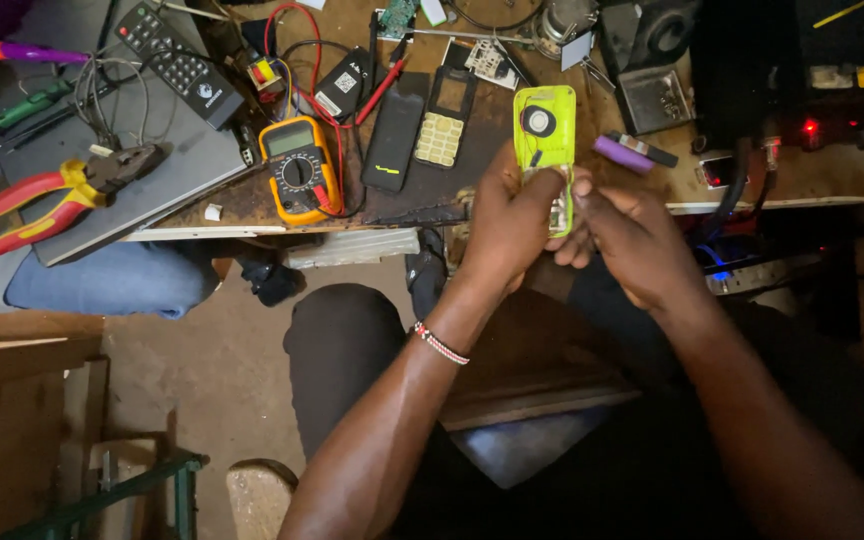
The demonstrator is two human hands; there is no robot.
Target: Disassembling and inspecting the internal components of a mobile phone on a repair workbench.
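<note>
Cluttered and scuffed, the wooden bench (252,205) runs across the top of the view over a bare dusty floor. Both hands meet just below its front edge, over the person's dark-trousered lap. The left hand (508,222) is curled shut around the lower part of a lime-green plastic phone shell (544,135), thumb pressed on its face; the shell is flat and oblong with rounded corners, a round black-and-white part set in its upper half, and it stands nearly upright above the fingers. The right hand (630,238) is half closed, its fingertips pinching at the shell's lower edge beside the left thumb. A beaded band circles the left wrist.

On the bench lie an orange multimeter (297,172) with red leads, a black phone body (393,132), a keypad frame (443,118) with pale yellow keys, a black remote (179,62), and red-and-yellow-handled pliers (57,195) resting on a grey laptop (142,165). A small purple cylinder (622,153) sits just right of the shell.
</note>
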